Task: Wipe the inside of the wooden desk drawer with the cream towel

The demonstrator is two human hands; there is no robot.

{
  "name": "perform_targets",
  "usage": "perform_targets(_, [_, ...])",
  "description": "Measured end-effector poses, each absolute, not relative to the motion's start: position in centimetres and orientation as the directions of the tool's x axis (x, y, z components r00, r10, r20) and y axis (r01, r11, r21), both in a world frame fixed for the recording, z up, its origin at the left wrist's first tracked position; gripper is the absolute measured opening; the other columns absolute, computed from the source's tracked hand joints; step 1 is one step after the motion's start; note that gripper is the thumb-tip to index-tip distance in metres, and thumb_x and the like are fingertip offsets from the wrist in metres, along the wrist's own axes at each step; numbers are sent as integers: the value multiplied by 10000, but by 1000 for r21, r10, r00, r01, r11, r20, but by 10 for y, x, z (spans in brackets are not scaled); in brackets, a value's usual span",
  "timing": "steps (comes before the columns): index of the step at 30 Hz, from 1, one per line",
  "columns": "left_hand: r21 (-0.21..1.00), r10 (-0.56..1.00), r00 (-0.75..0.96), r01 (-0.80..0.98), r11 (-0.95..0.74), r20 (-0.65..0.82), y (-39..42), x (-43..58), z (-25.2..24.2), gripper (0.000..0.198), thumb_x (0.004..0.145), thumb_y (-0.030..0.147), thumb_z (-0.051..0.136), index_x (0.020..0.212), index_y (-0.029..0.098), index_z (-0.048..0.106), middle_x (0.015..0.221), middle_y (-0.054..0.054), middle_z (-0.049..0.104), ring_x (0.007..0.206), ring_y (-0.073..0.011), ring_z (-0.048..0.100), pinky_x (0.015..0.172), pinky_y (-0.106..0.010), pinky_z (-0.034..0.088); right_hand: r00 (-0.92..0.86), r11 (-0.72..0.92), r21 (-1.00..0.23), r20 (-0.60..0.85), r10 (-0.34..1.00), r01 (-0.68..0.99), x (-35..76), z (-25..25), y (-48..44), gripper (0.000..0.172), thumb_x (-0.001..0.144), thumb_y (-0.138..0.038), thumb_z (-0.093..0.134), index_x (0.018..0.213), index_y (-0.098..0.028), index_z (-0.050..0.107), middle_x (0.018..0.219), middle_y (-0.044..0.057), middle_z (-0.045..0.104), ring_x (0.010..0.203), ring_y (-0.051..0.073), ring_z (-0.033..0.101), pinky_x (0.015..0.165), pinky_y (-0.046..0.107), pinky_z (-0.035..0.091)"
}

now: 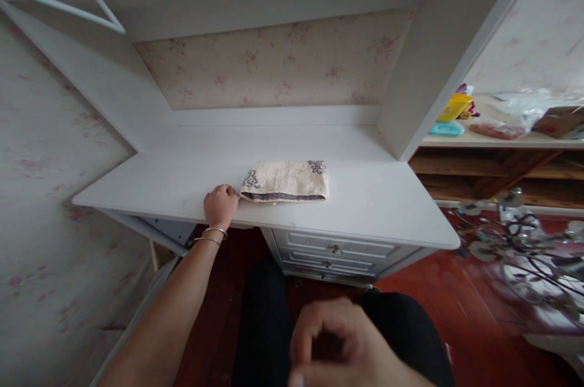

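Left hand (221,207) curled just beside the near-left corner of the folded towel (285,179) on the tabletop (369,192), grip cannot be told; right hand (360,338) blurred, nearer, half-curled around nothing visible; light, level handling should probably keep the towel's layers aligned.

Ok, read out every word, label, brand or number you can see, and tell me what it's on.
No words, labels, brands or numbers can be read.
The folded cream towel shows dark floral motifs, no visible lettering.
Any print on the brown package atop the shelf unit is too small and blurred to read.
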State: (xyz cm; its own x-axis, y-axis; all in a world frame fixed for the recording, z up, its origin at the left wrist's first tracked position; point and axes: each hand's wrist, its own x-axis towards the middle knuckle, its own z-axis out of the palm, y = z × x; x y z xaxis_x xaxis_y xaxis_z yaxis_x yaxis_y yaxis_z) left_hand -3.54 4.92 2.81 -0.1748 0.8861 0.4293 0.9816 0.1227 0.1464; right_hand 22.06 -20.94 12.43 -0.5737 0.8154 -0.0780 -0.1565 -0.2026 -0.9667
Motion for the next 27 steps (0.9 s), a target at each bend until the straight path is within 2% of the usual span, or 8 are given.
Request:
perform_targets(5, [157,887,-178,980,121,426,48,-35,28,303,932,219,417,852,189,707,954,-120,729,861,-279,661,759,-358,414,-130,-84,-973,-114,985,214,265,94,-129,364,831,-557,671,792,-205,754,702,8,714,624,151,584,577,267,427])
perform_targets(10, [141,883,-175,982,124,436,48,-36,28,294,932,212,419,868,182,704,963,-123,728,869,-279,659,768,-357,416,-12,62,-887,64,998,458,289,81,-68,341,922,-488,542,973,-227,756,866,28,760,789,205,679,720,320,513])
perform_targets(13, [151,885,-175,981,121,432,49,-36,27,289,931,207,419,870,186,701,964,-120,722,877,-275,656,782,-354,421,-75,232,-705,247,966,671,285,78,-42,338,953,-401,492,1167,-239,697,1144,62,732,1043,237,661,926,380,510])
perform_targets(15, [178,883,-186,977,119,432,49,-36,25,291,934,214,417,863,191,698,961,-118,716,881,-273,652,795,-356,428,-214,344,-519,295,931,783,277,76,-26,461,937,-429,546,1347,-223,590,1405,96,593,1294,262,524,1085,411,419])
perform_targets(18, [254,868,-211,962,102,450,50,-38,21,288,932,221,414,858,196,691,976,-118,701,913,-271,645,816,-353,447,-415,460,-272,208,886,845,263,68,-5,723,905,-598,571,1501,-215,425,1618,108,318,1488,304,246,1212,498,210])
perform_targets(20, [329,846,-236,941,76,478,53,-41,20,269,917,212,421,874,190,685,1010,-120,690,972,-267,634,856,-347,461,-463,476,-195,111,879,857,256,61,7,797,904,-682,510,1548,-242,349,1656,95,219,1511,331,164,1210,588,120])
perform_targets(24, [520,809,-312,854,9,499,49,-47,26,229,890,208,433,899,173,659,1027,-125,675,1049,-252,607,966,-346,464,-445,445,-176,43,894,878,256,48,23,733,949,-693,383,1559,-293,317,1646,75,257,1495,336,213,1173,672,77])
perform_targets(27, [612,783,-332,787,-77,526,16,-37,34,221,918,269,431,920,185,636,1036,-123,649,1066,-250,591,991,-371,474,-422,429,-154,75,904,890,263,48,28,568,1015,-499,369,1543,-294,335,1581,75,403,1414,293,379,1164,617,177])
